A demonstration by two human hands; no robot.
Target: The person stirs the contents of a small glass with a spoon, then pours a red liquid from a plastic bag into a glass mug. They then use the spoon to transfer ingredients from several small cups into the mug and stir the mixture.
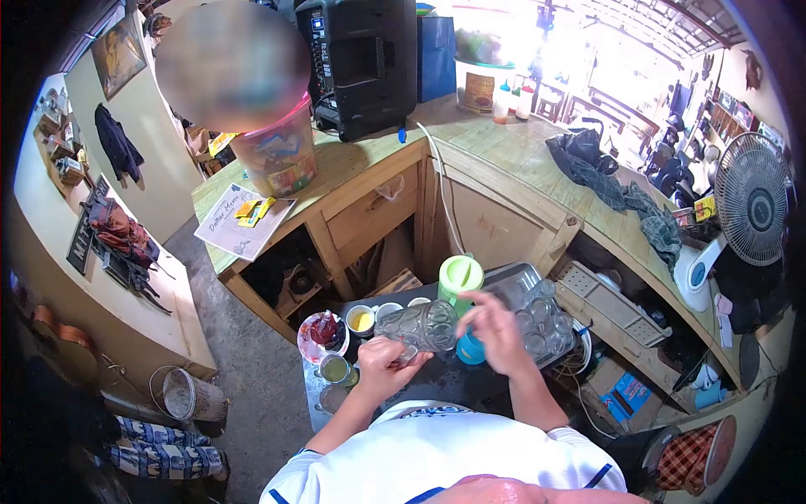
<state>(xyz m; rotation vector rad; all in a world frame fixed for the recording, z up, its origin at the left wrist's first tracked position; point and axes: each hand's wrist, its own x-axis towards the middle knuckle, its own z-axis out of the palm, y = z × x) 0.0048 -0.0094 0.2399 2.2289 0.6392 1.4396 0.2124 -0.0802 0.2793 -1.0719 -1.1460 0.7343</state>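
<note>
My left hand [388, 366] is closed around the handle of a clear, patterned glass jug [420, 325], which is tilted on its side above the dark table. My right hand [494, 333] hovers by the jug's right end, its fingers smeared by motion. Below that hand is a blue cup [471, 348]. Behind the jug stands a light green lidded pitcher [461, 275]. Upside-down drinking glasses [541, 323] crowd a metal tray [514, 277] to the right. Along the left are a white cup with yellow contents [361, 320] and a bowl with something dark red [322, 336].
An L-shaped wooden counter [369, 172] borders the far side, bearing a black speaker [357, 67], a large bucket [277, 160] and a fan [750, 197]. Open shelves [613, 302] are at right. A pail [193, 395] and another person's patterned trouser legs [164, 449] are at left.
</note>
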